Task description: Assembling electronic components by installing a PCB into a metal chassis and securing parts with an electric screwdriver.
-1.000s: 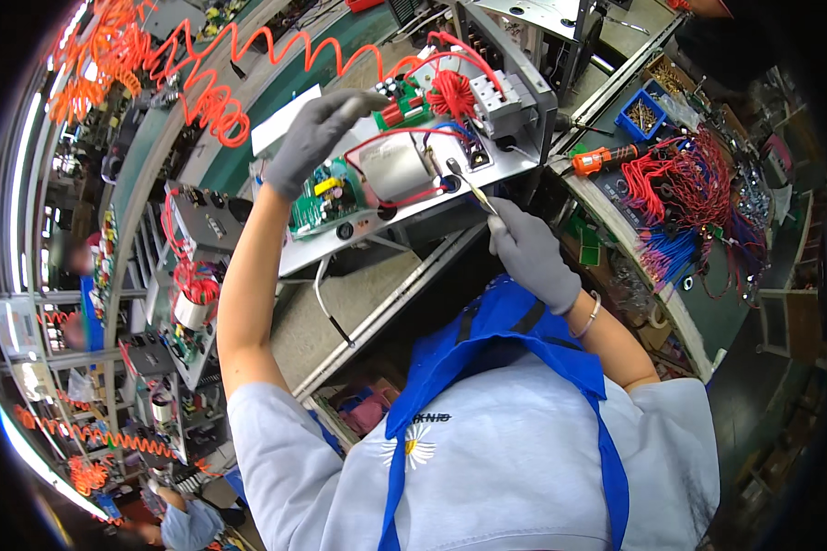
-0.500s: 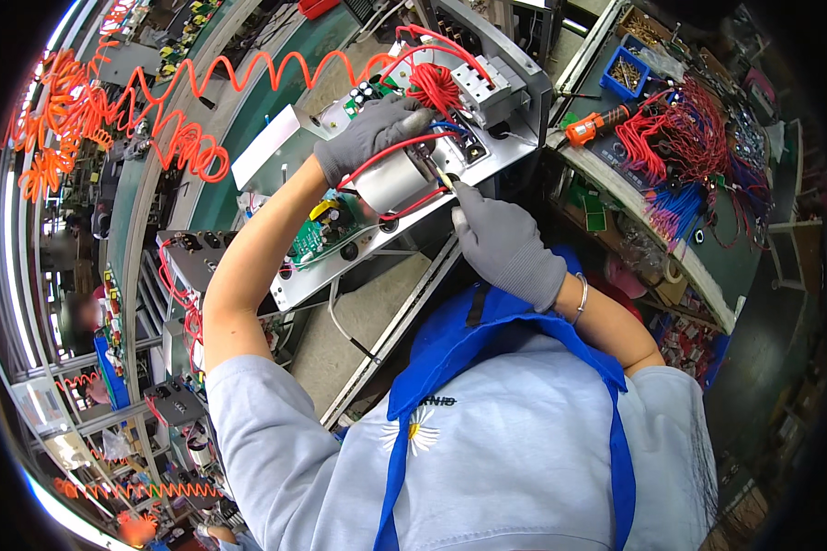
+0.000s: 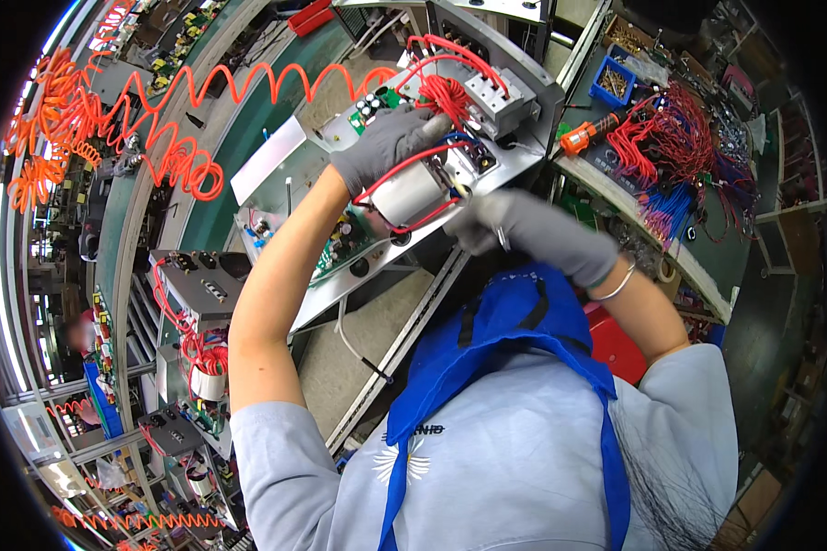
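My left hand, in a grey glove, reaches over an open electrical chassis and rests beside a bundle of red wires. Its fingers are curled together; what they grip is hidden. Just below it lies a silver-white cylinder with red wires across both ends. My right hand, gloved too and blurred by motion, is at the chassis's near edge with its fingers curled in. A small thin metallic piece shows at its fingers, too smeared to name. A grey terminal block stands at the far right of the chassis.
On the right bench lie an orange power screwdriver, a blue bin of small metal parts and a heap of red and blue wires. A coiled orange air hose hangs across the left. Another chassis stands at lower left.
My right hand has drawn back from the cylinder's end toward me and slightly right. My left hand has shifted a little right in view, as has the chassis.
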### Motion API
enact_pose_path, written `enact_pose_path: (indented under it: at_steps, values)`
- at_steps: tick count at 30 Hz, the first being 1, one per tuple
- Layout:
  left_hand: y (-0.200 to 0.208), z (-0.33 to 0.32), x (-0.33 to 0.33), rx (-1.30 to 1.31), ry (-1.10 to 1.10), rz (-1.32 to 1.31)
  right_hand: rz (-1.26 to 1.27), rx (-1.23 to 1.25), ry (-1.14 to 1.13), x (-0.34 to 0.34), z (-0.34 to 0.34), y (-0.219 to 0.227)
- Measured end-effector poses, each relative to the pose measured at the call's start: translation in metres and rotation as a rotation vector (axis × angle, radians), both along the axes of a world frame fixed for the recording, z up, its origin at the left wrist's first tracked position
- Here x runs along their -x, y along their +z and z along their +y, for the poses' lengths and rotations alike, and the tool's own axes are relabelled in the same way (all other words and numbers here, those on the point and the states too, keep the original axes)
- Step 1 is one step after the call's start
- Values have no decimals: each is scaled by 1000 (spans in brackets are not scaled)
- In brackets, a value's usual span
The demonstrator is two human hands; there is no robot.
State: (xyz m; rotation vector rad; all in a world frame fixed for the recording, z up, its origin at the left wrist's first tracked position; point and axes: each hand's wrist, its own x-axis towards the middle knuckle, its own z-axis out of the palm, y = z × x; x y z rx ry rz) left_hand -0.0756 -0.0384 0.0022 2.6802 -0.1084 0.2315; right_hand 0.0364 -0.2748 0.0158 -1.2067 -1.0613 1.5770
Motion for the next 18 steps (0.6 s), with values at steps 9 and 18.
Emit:
enact_pose_path:
  at_steps: [9, 18]
  values:
    - [-4, 11, -2, -152, -32, -42, 158, 101, -111, -5, 18, 9]
    - [-7, 1, 4, 108, 108, 37, 290, 5, -257, -3, 14, 18]
